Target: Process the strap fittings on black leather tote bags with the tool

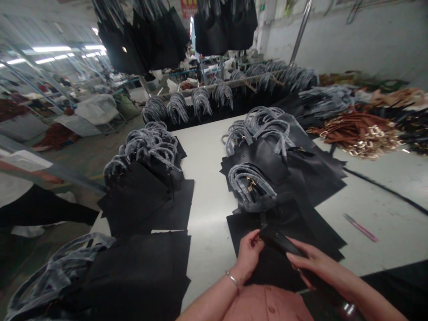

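My right hand [309,258] is wrapped around a long black hand tool [284,243] with a shiny metal part near its lower end; its exact kind is unclear. The tool's front end meets my left hand [250,250], whose fingers are pinched at a narrow black strap [263,218]. Beneath both hands lies a black bag panel [242,227] on the white table. Just beyond, a black handbag [264,203] has plastic-wrapped handles [249,176] and a gold clasp [250,183].
Black bag pieces [143,200] with wrapped handles are stacked on the left. More bags [294,165] lie ahead to the right. Pink thread snips [361,227] rest on the white table [209,178]. Brown straps with gold hardware [361,131] are heaped at the far right. Black bags [224,26] hang overhead.
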Action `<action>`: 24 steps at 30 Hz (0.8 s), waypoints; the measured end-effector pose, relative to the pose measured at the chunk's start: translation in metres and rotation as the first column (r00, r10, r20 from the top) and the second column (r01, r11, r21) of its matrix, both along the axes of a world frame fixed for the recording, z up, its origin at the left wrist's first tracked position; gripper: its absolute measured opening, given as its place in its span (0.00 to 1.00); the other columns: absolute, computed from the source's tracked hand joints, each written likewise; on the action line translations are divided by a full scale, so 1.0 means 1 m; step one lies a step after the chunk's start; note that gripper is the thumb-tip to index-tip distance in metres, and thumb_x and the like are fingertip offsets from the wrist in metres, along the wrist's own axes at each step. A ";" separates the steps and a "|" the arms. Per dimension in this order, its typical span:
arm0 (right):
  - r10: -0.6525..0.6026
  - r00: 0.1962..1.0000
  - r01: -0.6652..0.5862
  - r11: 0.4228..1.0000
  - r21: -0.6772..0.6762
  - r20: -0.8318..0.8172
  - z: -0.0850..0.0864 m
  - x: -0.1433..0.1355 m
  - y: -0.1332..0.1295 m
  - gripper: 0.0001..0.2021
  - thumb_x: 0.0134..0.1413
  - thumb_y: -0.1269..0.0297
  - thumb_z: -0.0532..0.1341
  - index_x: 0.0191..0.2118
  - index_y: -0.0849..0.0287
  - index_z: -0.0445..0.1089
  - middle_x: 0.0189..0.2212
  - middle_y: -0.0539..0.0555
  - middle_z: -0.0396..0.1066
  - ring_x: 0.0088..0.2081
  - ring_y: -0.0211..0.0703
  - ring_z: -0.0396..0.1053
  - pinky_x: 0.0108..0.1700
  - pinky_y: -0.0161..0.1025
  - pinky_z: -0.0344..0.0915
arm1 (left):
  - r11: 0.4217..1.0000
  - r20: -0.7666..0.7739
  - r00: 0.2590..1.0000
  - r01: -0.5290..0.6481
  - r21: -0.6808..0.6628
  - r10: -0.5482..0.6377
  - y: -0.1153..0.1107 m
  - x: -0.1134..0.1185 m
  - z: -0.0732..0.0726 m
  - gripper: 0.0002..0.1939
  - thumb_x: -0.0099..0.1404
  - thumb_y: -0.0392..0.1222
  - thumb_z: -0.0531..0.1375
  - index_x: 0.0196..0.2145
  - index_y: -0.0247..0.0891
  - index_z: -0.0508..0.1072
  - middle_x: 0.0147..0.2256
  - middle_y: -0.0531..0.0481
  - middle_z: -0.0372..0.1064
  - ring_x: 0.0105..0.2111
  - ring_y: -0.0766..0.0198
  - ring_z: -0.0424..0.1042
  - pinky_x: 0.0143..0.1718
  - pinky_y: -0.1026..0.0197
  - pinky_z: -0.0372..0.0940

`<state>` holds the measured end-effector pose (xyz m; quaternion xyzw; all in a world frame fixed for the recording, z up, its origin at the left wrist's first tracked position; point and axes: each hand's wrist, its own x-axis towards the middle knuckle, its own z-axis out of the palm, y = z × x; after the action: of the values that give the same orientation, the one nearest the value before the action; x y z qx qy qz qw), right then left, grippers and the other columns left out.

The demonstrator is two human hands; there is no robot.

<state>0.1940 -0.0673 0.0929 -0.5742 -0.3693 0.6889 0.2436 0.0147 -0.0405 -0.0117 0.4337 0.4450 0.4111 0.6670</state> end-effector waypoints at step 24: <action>-0.332 0.903 0.329 0.943 0.056 0.274 -0.056 0.033 -0.066 0.48 0.46 0.41 0.61 0.66 0.66 0.46 0.16 0.44 0.65 0.15 0.40 0.61 0.21 0.36 0.57 | 0.810 -0.785 0.598 0.535 0.240 -0.163 0.141 0.051 -0.020 0.16 0.58 0.27 0.58 0.44 0.37 0.73 0.42 0.44 0.64 0.41 0.58 0.67 0.49 0.60 0.60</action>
<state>0.2266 -0.1336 0.0373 -0.7188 -0.3002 0.5480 0.3046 0.0657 0.1004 -0.0316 0.7840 0.4676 0.1499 0.3797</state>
